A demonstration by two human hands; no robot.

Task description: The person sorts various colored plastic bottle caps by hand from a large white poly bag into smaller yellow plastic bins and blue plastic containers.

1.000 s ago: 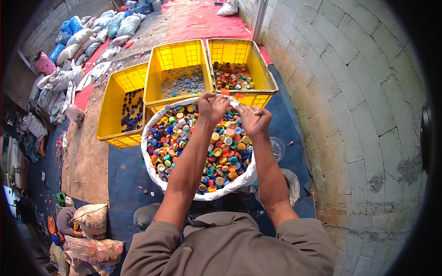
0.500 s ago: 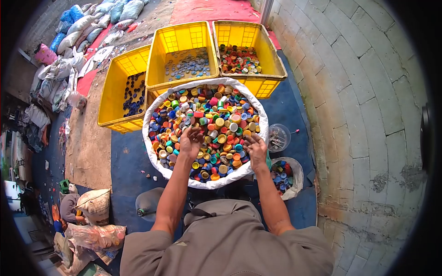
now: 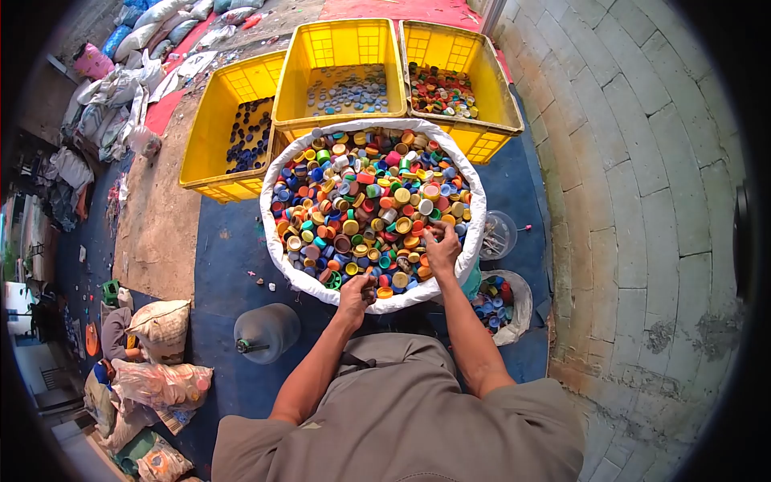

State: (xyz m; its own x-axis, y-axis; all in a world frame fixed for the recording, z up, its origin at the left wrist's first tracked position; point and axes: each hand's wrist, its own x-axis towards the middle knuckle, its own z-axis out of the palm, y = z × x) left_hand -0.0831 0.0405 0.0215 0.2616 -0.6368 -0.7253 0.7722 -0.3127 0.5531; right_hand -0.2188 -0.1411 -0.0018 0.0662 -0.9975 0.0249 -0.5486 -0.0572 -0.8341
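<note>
Hundreds of bottle caps (image 3: pixel 377 193) are lying in a heap before us, in red, blue, green, white, yellow and orange, filling a round sack (image 3: pixel 477 213) whose white edge is showing all the way round. We are taking that sack as the centre of our clock, with twelve pointing straight ahead.

We are holding our left hand (image 3: pixel 356 297) between six and seven o'clock, across the near edge, its fingers sitting curled beside the nearest caps; we are finding that we cannot tell whether they are grasping one. We are holding our right hand (image 3: pixel 442 251) at four o'clock, over the heap just inside the edge. Its fingers are bending toward the caps, and again we are finding that we cannot tell whether anything is resting in their grasp.

Three yellow crates are standing beyond the sack. At ten o'clock, the left crate (image 3: pixel 253 79) is holding dark blue caps; just before twelve, the middle crate (image 3: pixel 345 48) is holding pale bluish ones; at one, the right crate (image 3: pixel 475 146) is holding mostly red ones.

At three o'clock a clear tub (image 3: pixel 503 233) is standing close beside the sack, and at four a small white bag (image 3: pixel 520 309) is holding more caps. A clear jug (image 3: pixel 275 331) is lying on the blue floor covering (image 3: pixel 218 273) at seven. At eight, another person's sleeve (image 3: pixel 118 331) is showing beside a stuffed sack (image 3: pixel 163 331).
</note>
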